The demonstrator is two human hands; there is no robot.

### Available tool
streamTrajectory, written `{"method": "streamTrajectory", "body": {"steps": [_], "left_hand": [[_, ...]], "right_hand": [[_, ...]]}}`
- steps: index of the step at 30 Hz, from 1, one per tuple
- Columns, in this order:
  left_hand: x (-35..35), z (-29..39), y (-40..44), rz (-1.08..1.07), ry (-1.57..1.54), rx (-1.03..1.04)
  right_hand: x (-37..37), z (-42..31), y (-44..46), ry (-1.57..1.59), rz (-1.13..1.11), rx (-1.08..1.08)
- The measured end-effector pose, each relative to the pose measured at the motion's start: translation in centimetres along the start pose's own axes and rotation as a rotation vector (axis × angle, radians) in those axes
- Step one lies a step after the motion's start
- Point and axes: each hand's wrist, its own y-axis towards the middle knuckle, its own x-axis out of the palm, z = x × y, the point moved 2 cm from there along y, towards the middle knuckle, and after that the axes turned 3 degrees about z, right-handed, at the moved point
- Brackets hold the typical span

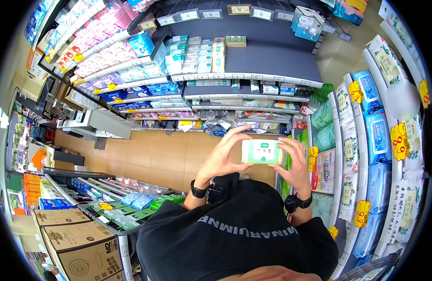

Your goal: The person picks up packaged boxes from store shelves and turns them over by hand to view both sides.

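A small white and green box (264, 152) with printed characters is held up in front of the body, above the tiled floor. My left hand (228, 152) grips its left end, the thumb at the lower corner and the fingers curved above. My right hand (295, 161) holds the right end between thumb and fingers. Both wrists wear black bands. Beyond the hands, rows of similar small boxes (205, 56) stand on the dark shelf (272, 61), with a short green and white stack (236, 41) at their right.
Shelves of wipes packs (379, 136) run along the right side. Pink and blue packages (103, 51) fill the shelves at the upper left. Cardboard boxes (80, 243) and a low rack with green trays (120, 215) stand at the lower left. Tiled floor (164, 154) lies between.
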Motion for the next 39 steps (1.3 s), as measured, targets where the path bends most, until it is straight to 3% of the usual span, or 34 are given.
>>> {"method": "streamTrajectory", "body": {"steps": [18,21,26,32,34,39], "left_hand": [[2.9,-0.2,-0.8,0.018,-0.424,-0.057],[3.1,0.3,-0.5,0.012,-0.315,0.013],[4.1,0.9,-0.3,-0.023,-0.099,0.064],[4.9,1.6,-0.6,-0.062,0.07,0.066],[5.1,1.5,-0.5,-0.077,0.103,0.069],[4.9,0.8,-0.3,0.05,0.178,0.042]], "right_hand": [[1.6,-0.4,-1.5,0.159,-0.071,0.095],[1.0,-1.4,-1.5,0.168,-0.13,0.119],[1.1,-0.4,-3.6,0.596,-0.104,0.249],[1.9,-0.6,-4.4,0.638,0.02,0.466],[2.1,-0.3,-4.7,0.617,0.027,0.443],[2.6,0.9,-5.3,0.711,0.101,0.503]]}}
